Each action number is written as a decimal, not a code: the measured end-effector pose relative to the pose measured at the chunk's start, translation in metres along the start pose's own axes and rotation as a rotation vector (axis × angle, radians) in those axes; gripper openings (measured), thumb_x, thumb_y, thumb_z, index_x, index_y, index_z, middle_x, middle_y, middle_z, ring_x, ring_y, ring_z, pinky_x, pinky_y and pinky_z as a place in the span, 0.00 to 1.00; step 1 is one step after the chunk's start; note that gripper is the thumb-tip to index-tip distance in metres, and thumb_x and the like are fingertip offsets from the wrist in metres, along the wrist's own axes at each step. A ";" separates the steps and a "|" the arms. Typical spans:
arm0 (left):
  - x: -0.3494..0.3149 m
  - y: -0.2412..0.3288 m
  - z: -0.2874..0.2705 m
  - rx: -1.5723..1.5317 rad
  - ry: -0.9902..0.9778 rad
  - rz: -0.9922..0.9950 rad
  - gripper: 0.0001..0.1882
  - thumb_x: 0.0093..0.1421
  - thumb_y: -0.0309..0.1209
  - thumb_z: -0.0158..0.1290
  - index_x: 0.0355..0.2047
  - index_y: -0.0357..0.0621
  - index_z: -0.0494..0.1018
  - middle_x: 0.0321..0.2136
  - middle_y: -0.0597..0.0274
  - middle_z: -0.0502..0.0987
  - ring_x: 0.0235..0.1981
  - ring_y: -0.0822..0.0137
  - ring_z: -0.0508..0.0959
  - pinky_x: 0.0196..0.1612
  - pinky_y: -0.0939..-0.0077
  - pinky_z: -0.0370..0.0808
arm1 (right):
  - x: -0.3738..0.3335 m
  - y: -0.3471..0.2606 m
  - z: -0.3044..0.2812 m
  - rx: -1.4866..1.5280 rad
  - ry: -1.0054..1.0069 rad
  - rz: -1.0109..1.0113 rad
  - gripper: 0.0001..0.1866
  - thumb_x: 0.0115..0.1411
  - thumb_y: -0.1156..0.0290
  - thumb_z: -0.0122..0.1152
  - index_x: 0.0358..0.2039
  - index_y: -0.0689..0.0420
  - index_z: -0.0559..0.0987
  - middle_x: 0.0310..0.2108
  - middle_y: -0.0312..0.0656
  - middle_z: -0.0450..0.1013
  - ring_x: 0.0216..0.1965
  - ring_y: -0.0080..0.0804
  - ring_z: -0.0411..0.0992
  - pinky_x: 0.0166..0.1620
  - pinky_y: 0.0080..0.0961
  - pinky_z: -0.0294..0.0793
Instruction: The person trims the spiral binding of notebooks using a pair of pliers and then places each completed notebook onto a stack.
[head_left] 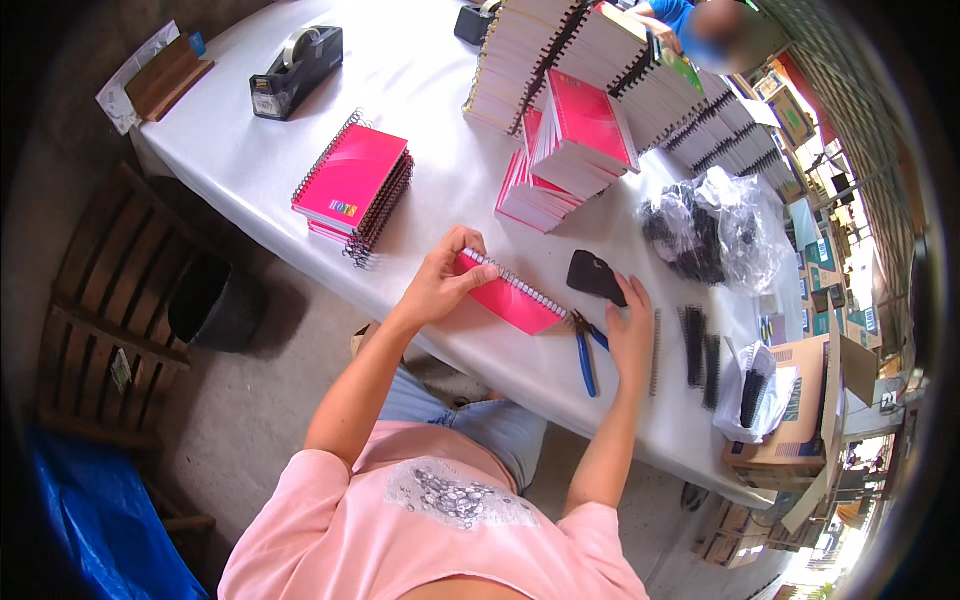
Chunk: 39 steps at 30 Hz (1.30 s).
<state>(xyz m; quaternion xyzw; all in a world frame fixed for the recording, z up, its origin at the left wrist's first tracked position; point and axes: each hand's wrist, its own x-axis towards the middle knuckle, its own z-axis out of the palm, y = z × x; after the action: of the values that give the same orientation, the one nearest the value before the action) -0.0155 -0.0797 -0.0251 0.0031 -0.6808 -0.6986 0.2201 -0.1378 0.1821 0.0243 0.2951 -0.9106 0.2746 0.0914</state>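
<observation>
My left hand (450, 275) grips a pink spiral notebook (510, 303) at its upper left corner, thumb on the coil side. The notebook lies near the front edge of the table, a white coil along its upper edge. My right hand (630, 322) rests to the right with its fingers apart, beside a black pouch-like object (595, 276). Pliers (586, 362) with blue handles lie between the notebook and my right hand, jaws close to the notebook's end. A thin loose coil (656, 352) lies just right of that hand.
A stack of pink spiral notebooks (352, 180) stands left, behind it a black tape dispenser (298, 75). Unbound pink books (580, 130) and tall bound stacks (640, 90) stand at the back. Black coils (700, 345), a plastic bag (720, 230) and a cardboard box (795, 400) are right.
</observation>
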 end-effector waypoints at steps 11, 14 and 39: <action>-0.003 0.008 0.013 -0.251 0.225 -0.016 0.09 0.56 0.25 0.57 0.36 0.40 0.70 0.31 0.69 0.72 0.31 0.79 0.71 0.32 0.85 0.71 | -0.088 -0.025 0.012 -0.354 0.028 0.066 0.24 0.62 0.64 0.49 0.59 0.47 0.64 0.46 0.47 0.63 0.49 0.44 0.60 0.53 0.43 0.56; -0.009 0.009 0.024 -0.145 0.451 0.101 0.12 0.52 0.25 0.61 0.35 0.38 0.72 0.27 0.67 0.75 0.30 0.78 0.74 0.32 0.85 0.71 | -0.084 -0.043 0.010 0.316 0.162 0.209 0.22 0.62 0.62 0.50 0.57 0.46 0.67 0.45 0.46 0.63 0.48 0.42 0.61 0.53 0.40 0.57; -0.035 0.048 0.040 -0.183 0.416 0.088 0.08 0.47 0.12 0.58 0.28 0.34 0.75 0.31 0.54 0.78 0.35 0.68 0.77 0.39 0.76 0.77 | -0.061 -0.147 -0.014 0.042 0.034 -0.219 0.19 0.58 0.58 0.56 0.50 0.39 0.75 0.44 0.40 0.64 0.46 0.41 0.61 0.51 0.41 0.55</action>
<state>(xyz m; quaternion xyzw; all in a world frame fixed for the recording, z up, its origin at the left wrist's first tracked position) 0.0183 -0.0300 0.0128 0.0975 -0.5539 -0.7315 0.3854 -0.0021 0.1199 0.0815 0.3900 -0.8652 0.2869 0.1304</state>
